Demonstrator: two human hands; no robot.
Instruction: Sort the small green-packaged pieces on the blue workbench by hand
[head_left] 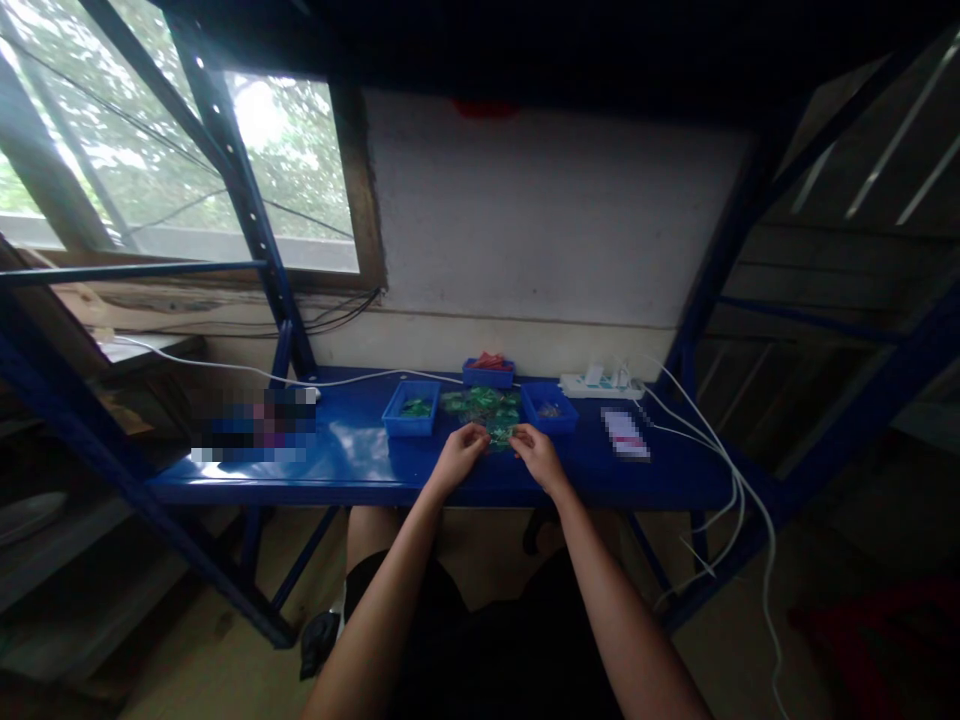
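Note:
Near the front of the blue table, my left hand [469, 440] and my right hand [531, 442] face each other with fingers pinched. Between them is a small shiny green plastic packet [502, 435], its two sides at my fingertips; its contents are too small to tell. Just beyond lies a loose pile of green, partly see-through packets [480, 402]. On the left of the pile stands a blue bin [411, 425] with some green pieces inside. To its right, another blue bin [551, 423] holds small pale items I cannot make out.
A smaller blue bin [488, 378] with red pieces stands at the back of the table [352, 450]. A white power strip [600, 385] and a blurred-out phone-like object [625, 434] lie to the right. White cables [739, 480] drape off the right side. Blue posts [262, 240] frame the bench.

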